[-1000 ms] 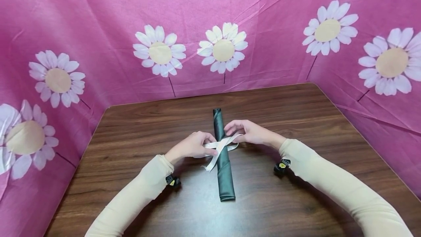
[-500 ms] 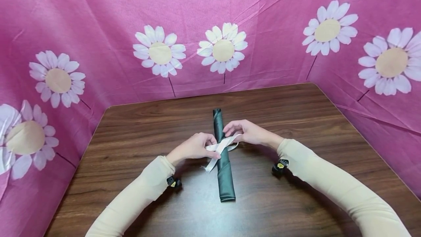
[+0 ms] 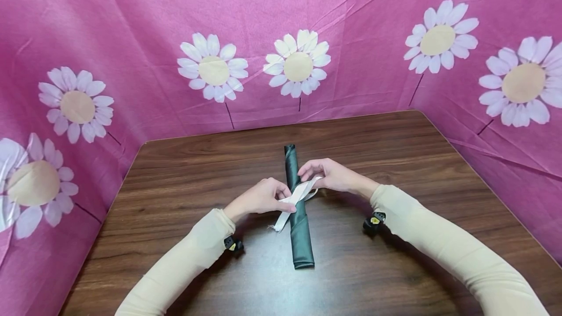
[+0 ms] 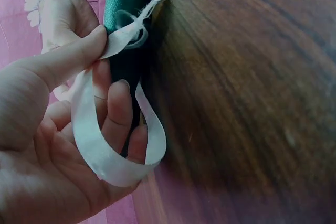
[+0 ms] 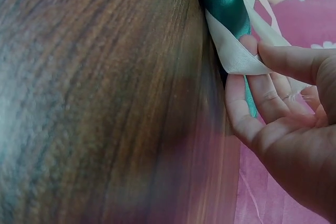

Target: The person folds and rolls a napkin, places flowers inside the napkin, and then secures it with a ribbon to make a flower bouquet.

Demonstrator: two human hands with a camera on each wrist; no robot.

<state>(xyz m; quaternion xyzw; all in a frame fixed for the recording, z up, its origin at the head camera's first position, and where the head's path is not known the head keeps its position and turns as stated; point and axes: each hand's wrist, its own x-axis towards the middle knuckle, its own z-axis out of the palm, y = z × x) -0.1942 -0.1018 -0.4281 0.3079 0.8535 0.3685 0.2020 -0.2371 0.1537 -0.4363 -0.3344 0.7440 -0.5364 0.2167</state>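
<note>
A dark green, satiny rolled cloth (image 3: 302, 243) lies lengthwise on the table. Around its middle passes a white ribbon (image 3: 302, 191), whose ends cross on top. My left hand (image 3: 261, 196) is at the roll's left side, thumb and fingers pinching the ribbon near the crossing. In the left wrist view a ribbon loop (image 4: 113, 166) hangs by that palm, and a frayed end (image 4: 149, 11) sticks out past the thumb. From the right side, my right hand (image 3: 331, 174) pinches the other part of the ribbon (image 5: 233, 53) between thumb and fingers. The fingers partly hide the crossing.
The brown wood-grain table (image 3: 197, 160) extends all around the roll. Pink fabric with white daisies (image 3: 360, 62) encloses its back and sides. Small black devices (image 3: 373, 223) sit at both sleeve cuffs.
My left hand has shifted slightly right and nearer me, its thumb now over the ribbon crossing on the roll. The right hand has barely moved. The roll stays in place.
</note>
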